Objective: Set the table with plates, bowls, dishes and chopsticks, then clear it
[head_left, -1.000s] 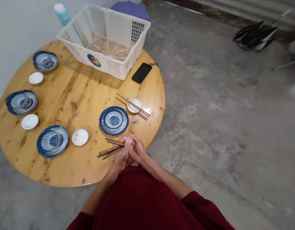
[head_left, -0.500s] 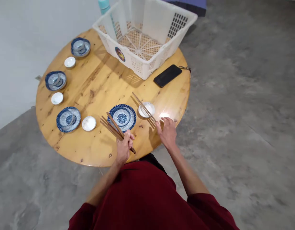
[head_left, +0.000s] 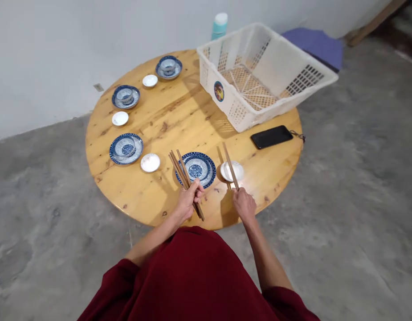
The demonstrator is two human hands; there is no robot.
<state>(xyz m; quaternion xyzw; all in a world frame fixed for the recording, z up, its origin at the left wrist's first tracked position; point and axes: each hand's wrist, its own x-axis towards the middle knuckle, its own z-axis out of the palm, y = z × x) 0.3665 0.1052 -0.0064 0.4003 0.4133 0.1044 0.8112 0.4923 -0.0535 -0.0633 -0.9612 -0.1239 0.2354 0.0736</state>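
Note:
My left hand (head_left: 187, 204) is closed around a bundle of several wooden chopsticks (head_left: 180, 167) that stick up over the near blue-patterned plate (head_left: 196, 168). My right hand (head_left: 244, 204) pinches the near end of a pair of chopsticks (head_left: 228, 163) that lies across a small white saucer (head_left: 231, 171). Both hands are at the near edge of the round wooden table (head_left: 179, 116).
A white plastic basket (head_left: 259, 76) sits at the table's far right, with a black phone (head_left: 271, 136) in front of it. Three blue plates holding bowls (head_left: 126, 147) (head_left: 126, 96) (head_left: 169, 67) and white saucers (head_left: 150, 162) line the left side. A teal bottle (head_left: 219, 26) stands behind.
My hands have parted: the left kept the bundle and raised it, the right reached to the pair lying on the saucer and took its end. The camera swung left.

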